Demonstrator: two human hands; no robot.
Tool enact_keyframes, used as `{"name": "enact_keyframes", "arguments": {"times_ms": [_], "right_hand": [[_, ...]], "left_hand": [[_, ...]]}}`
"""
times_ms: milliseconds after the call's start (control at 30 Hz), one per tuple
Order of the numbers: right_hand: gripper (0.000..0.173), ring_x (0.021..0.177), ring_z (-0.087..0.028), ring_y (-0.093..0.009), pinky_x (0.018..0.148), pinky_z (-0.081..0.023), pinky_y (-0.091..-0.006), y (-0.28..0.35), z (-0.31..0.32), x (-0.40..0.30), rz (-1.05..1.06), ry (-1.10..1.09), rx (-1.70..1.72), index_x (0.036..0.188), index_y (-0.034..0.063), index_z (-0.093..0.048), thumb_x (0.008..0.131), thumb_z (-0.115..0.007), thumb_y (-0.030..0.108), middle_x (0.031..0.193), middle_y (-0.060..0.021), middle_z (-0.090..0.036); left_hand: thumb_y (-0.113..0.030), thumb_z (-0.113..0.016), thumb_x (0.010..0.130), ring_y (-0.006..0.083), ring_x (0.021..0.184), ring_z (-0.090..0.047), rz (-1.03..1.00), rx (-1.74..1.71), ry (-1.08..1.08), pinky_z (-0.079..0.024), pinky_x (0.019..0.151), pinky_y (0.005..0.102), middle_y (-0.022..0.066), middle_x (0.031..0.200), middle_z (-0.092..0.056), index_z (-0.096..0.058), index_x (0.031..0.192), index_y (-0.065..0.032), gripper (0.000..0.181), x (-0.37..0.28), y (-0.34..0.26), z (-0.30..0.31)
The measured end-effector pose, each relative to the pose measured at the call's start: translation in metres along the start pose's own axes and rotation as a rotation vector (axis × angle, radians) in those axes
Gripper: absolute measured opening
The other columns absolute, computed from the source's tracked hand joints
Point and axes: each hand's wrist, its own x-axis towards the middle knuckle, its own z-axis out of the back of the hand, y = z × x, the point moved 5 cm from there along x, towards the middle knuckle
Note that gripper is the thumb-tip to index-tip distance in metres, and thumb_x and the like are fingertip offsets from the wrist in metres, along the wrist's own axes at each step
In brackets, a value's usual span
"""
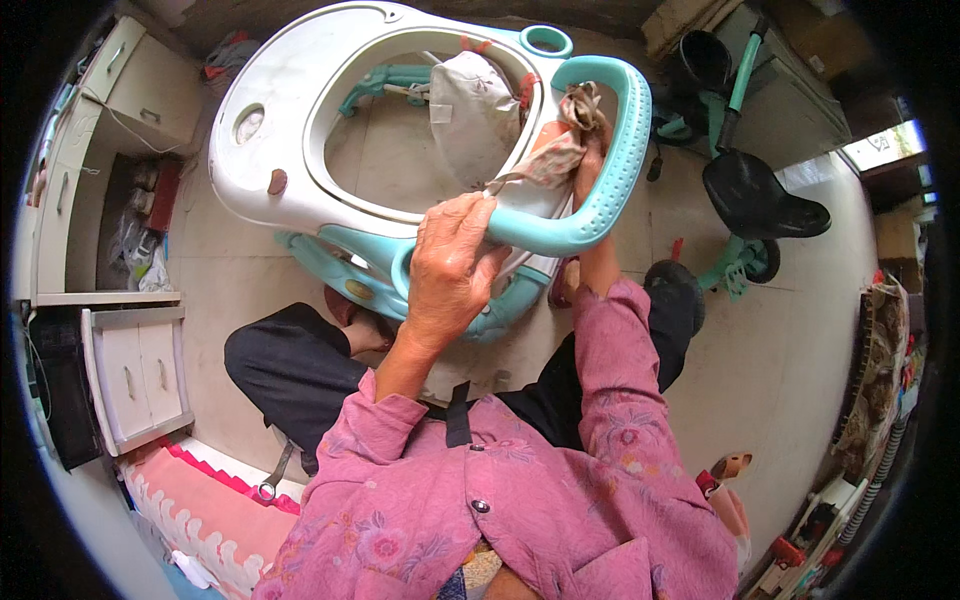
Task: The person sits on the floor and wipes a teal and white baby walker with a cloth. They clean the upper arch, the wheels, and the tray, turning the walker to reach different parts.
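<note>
A white and teal baby walker [270, 82] stands on the floor before me, with a round opening and a light patterned fabric seat [469, 105] hanging in it. My left hand [454, 259] grips the walker at the near end of its teal U-shaped handle [626, 150], fingers over the white rim. My right hand [590, 161] reaches under the handle and holds a crumpled patterned cloth [551, 154] against the white frame inside the handle. Part of the right hand is hidden by the handle and cloth. A small brown piece [277, 181] sits on the tray.
At the right stands a teal child's tricycle with a black seat [757, 195]. White drawers and cabinets [139, 375] line the left side. A pink cloth-covered surface [210, 502] lies at the lower left. Household items and a corrugated hose [874, 491] are at the right edge.
</note>
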Motion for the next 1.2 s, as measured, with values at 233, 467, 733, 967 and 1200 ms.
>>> {"name": "enact_keyframes", "arguments": {"times_ms": [233,467,733,967,1200], "right_hand": [[0.032,0.1,-0.06,-0.022,0.092,-0.047,-0.0333,-0.036,0.0,-0.002,-0.048,0.112,-0.093,0.126,-0.0002,-0.053,0.101,-0.04,0.013,0.117,-0.0128,-0.06],[0.041,0.101,-0.06,-0.028,0.085,-0.048,-0.0358,0.083,0.022,-0.072,0.213,0.343,-0.661,0.124,0.005,-0.056,0.083,-0.063,0.007,0.118,-0.0135,-0.061],[0.024,0.083,-0.055,-0.029,0.074,-0.045,-0.0435,0.173,0.012,-0.122,0.646,0.496,-0.824,0.096,0.0045,-0.06,0.073,-0.059,0.013,0.084,-0.0119,-0.054],[0.015,0.082,-0.058,-0.033,0.074,-0.048,-0.0436,0.185,0.009,-0.14,0.408,0.725,-0.489,0.088,0.0034,-0.061,0.075,-0.059,0.011,0.082,-0.0134,-0.056],[0.018,0.079,-0.064,-0.038,0.069,-0.05,-0.0402,0.174,0.024,-0.107,-0.145,0.88,-0.002,0.099,0.0005,-0.063,0.082,-0.06,0.006,0.084,-0.0215,-0.064]], "left_hand": [[-0.003,-0.071,0.068,0.0357,0.106,-0.053,-0.02,0.006,-0.015,-0.042,0.093,0.0419,0.0176,0.116,-0.058,-0.057,0.119,0.0004,0.053,0.004,0.003,-0.003],[-0.005,-0.071,0.068,0.0362,0.106,-0.052,-0.021,0.018,-0.025,-0.04,0.095,0.0436,0.0173,0.116,-0.055,-0.055,0.119,0.001,0.054,0.001,0.007,-0.004],[-0.003,-0.066,0.072,0.0365,0.114,-0.052,-0.039,-0.113,-0.254,-0.039,0.099,0.0406,0.022,0.124,-0.054,-0.053,0.124,0.0038,0.054,0.001,0.001,0.012],[0.006,-0.062,0.074,0.034,0.098,-0.055,-0.155,-0.025,-0.144,-0.044,0.086,0.0388,0.02,0.111,-0.057,-0.06,0.118,0.0024,0.044,-0.061,-0.024,0.004],[-0.01,-0.065,0.07,0.0354,0.113,-0.05,-0.238,0.361,0.051,-0.038,0.093,0.0439,0.0181,0.122,-0.049,-0.051,0.126,0.0023,0.059,-0.041,-0.034,-0.005]]}}
